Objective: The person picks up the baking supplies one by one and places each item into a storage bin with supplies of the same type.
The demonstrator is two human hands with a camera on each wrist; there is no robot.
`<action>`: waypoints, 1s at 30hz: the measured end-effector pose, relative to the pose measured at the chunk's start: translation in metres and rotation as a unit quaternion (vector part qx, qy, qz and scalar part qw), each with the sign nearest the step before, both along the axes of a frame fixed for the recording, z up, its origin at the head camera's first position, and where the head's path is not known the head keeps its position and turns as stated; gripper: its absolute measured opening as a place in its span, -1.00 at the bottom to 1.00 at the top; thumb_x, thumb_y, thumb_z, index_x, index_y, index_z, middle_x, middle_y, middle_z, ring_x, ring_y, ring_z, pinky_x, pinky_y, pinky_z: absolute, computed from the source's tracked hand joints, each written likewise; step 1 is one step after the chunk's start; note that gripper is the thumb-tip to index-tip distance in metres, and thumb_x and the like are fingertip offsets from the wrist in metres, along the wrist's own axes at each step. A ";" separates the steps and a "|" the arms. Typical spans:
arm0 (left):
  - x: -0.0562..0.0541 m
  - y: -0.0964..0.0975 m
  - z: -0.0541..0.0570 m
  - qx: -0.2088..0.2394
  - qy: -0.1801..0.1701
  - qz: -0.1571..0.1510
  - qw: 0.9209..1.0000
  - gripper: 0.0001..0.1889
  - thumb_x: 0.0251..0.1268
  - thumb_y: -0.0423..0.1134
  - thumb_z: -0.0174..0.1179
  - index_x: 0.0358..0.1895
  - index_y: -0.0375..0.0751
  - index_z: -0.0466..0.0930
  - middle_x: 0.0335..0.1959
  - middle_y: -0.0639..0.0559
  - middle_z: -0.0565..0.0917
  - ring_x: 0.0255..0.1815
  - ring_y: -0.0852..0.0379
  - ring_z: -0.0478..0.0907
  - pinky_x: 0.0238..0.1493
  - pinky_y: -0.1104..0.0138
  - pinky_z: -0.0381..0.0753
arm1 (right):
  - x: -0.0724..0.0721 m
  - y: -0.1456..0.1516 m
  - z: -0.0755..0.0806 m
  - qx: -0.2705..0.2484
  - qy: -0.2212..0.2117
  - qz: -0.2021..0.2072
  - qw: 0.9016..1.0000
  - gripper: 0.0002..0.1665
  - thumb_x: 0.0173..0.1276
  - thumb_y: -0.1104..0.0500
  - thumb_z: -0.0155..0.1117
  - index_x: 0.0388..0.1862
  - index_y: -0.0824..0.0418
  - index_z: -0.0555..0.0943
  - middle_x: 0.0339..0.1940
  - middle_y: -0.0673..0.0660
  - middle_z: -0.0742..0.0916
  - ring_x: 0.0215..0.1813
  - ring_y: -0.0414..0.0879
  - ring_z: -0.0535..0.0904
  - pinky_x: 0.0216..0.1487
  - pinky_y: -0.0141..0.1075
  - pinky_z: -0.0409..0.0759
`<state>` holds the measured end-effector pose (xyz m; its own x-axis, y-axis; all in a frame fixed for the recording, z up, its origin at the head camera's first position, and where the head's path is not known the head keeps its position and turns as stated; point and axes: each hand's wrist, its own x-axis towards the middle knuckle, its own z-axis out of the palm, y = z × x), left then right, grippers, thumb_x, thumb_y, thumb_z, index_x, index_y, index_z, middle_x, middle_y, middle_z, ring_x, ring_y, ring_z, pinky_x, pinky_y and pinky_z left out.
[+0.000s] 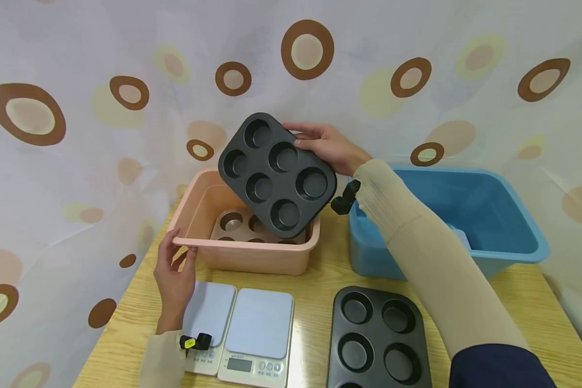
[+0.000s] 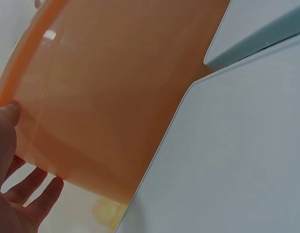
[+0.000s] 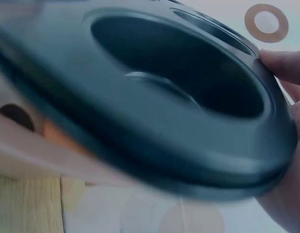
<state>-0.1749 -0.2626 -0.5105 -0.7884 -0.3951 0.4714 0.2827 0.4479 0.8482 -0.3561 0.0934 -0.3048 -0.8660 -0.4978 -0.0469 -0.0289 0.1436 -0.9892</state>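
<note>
To the left of the right hand (image 1: 327, 148), a dark muffin tin (image 1: 277, 177) is held up over the pink bin (image 1: 252, 258), tilted so that its six round cups are turned toward the person. One long edge is pinched by that hand, thumb on the face and fingers behind; the long axis is slanted from far left to near right. Whether the bin is touched by the tin's lower corner cannot be told. Below and left of the right hand, the bin is formed of smooth plastic with rounded corners, and its near-left corner is grasped at the rim by the left hand (image 1: 177, 277). Inside it, a beige muffin tin (image 1: 243, 220) is partly hidden. Just nearer and right of the left hand, two flat, pale scales (image 1: 259, 323) are set side by side on the wood-grained worktop (image 1: 315, 302). Well nearer than the right hand, a second dark tin (image 1: 377, 337) is laid cups upward. Right of that hand, a blue plastic bin (image 1: 378, 258) is placed, partly crossed by a beige knitted sleeve (image 1: 417, 237).
</note>
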 end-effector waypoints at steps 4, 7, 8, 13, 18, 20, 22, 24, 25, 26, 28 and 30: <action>0.000 -0.002 0.000 0.000 0.000 0.001 1.000 -0.41 0.53 -0.42 0.34 0.56 -0.08 0.49 0.57 -0.09 0.55 0.28 0.49 0.56 0.25 0.63 0.59 | -0.001 -0.012 0.000 0.015 -0.007 0.021 1.000 -0.38 0.78 0.19 0.07 0.70 -0.20 0.43 0.60 0.10 0.63 0.20 -0.03 0.80 0.04 -0.35 0.80; 0.000 -0.002 -0.001 -0.002 0.000 0.003 1.000 -0.40 0.54 -0.42 0.34 0.56 -0.07 0.49 0.57 -0.09 0.55 0.29 0.49 0.56 0.27 0.59 0.61 | -0.002 -0.021 -0.002 0.008 -0.011 0.044 0.999 -0.37 0.78 0.22 0.06 0.70 -0.19 0.43 0.58 0.11 0.65 0.26 0.05 0.79 0.04 -0.31 0.82; 0.000 -0.002 0.000 -0.002 0.000 0.002 1.000 -0.40 0.54 -0.42 0.34 0.56 -0.07 0.49 0.57 -0.08 0.55 0.29 0.49 0.56 0.28 0.57 0.62 | -0.002 -0.023 -0.004 0.005 -0.010 0.050 0.999 -0.37 0.77 0.23 0.06 0.70 -0.17 0.44 0.56 0.13 0.66 0.27 0.08 0.79 0.03 -0.30 0.82; 0.000 -0.002 0.000 -0.005 0.002 -0.002 1.000 -0.40 0.54 -0.42 0.33 0.57 -0.09 0.48 0.57 -0.09 0.56 0.29 0.51 0.56 0.29 0.54 0.64 | -0.003 -0.035 -0.013 -0.002 0.003 0.072 0.997 -0.37 0.74 0.30 0.09 0.69 -0.06 0.46 0.55 0.19 0.67 0.37 0.17 0.74 0.04 -0.28 0.83; -0.001 -0.002 0.001 -0.010 0.001 -0.004 1.000 -0.40 0.54 -0.42 0.34 0.56 -0.09 0.48 0.57 -0.10 0.56 0.30 0.52 0.55 0.30 0.54 0.63 | -0.003 -0.042 -0.023 0.021 0.026 0.087 0.996 -0.38 0.72 0.31 0.12 0.67 0.01 0.49 0.54 0.20 0.67 0.51 0.13 0.64 0.30 -0.18 0.76; -0.001 -0.002 0.001 -0.011 -0.001 -0.003 1.000 -0.40 0.54 -0.41 0.34 0.56 -0.08 0.48 0.57 -0.09 0.55 0.30 0.52 0.55 0.31 0.53 0.64 | -0.004 -0.044 -0.026 0.026 0.037 0.092 0.995 -0.38 0.71 0.33 0.13 0.66 0.04 0.50 0.53 0.22 0.68 0.52 0.10 0.63 0.41 -0.13 0.70; -0.002 -0.002 0.001 -0.014 -0.002 -0.004 1.000 -0.40 0.54 -0.40 0.34 0.57 -0.07 0.48 0.58 -0.08 0.55 0.31 0.52 0.54 0.31 0.51 0.64 | -0.005 -0.045 -0.030 0.029 0.047 0.099 0.994 -0.38 0.71 0.34 0.12 0.66 0.05 0.50 0.51 0.23 0.69 0.52 0.08 0.63 0.49 -0.07 0.64; -0.002 -0.002 0.002 -0.016 -0.003 -0.004 1.000 -0.40 0.54 -0.40 0.34 0.57 -0.07 0.47 0.58 -0.08 0.54 0.31 0.53 0.54 0.31 0.50 0.65 | -0.005 -0.048 -0.033 0.031 0.050 0.110 0.992 -0.38 0.71 0.34 0.12 0.66 0.06 0.49 0.51 0.23 0.70 0.51 0.07 0.64 0.46 -0.12 0.66; -0.002 -0.002 0.001 -0.016 -0.002 -0.004 1.000 -0.40 0.54 -0.40 0.34 0.56 -0.08 0.48 0.58 -0.08 0.54 0.31 0.53 0.54 0.31 0.50 0.65 | -0.006 -0.050 -0.035 0.031 0.049 0.116 0.992 -0.39 0.71 0.34 0.12 0.66 0.06 0.50 0.50 0.23 0.70 0.50 0.08 0.65 0.43 -0.13 0.69; -0.002 -0.002 0.001 -0.017 -0.003 -0.003 1.000 -0.40 0.53 -0.41 0.34 0.56 -0.08 0.48 0.58 -0.09 0.55 0.30 0.54 0.54 0.30 0.50 0.65 | -0.006 -0.051 -0.037 0.035 0.050 0.123 0.991 -0.39 0.71 0.34 0.12 0.66 0.06 0.50 0.51 0.22 0.70 0.50 0.08 0.65 0.38 -0.17 0.70; -0.001 -0.002 0.001 -0.020 -0.004 -0.001 1.000 -0.40 0.53 -0.41 0.34 0.56 -0.09 0.48 0.57 -0.10 0.55 0.30 0.55 0.54 0.30 0.51 0.65 | -0.006 -0.056 -0.040 0.049 0.054 0.134 0.988 -0.39 0.71 0.32 0.14 0.66 0.05 0.50 0.54 0.18 0.68 0.51 0.06 0.64 0.29 -0.25 0.73; -0.001 -0.002 0.001 -0.020 -0.005 0.000 1.000 -0.40 0.53 -0.42 0.34 0.56 -0.09 0.48 0.58 -0.10 0.55 0.29 0.55 0.54 0.30 0.51 0.64 | -0.005 -0.059 -0.043 0.065 0.059 0.143 0.986 -0.39 0.71 0.30 0.16 0.65 0.04 0.50 0.57 0.14 0.65 0.55 0.03 0.61 0.24 -0.31 0.73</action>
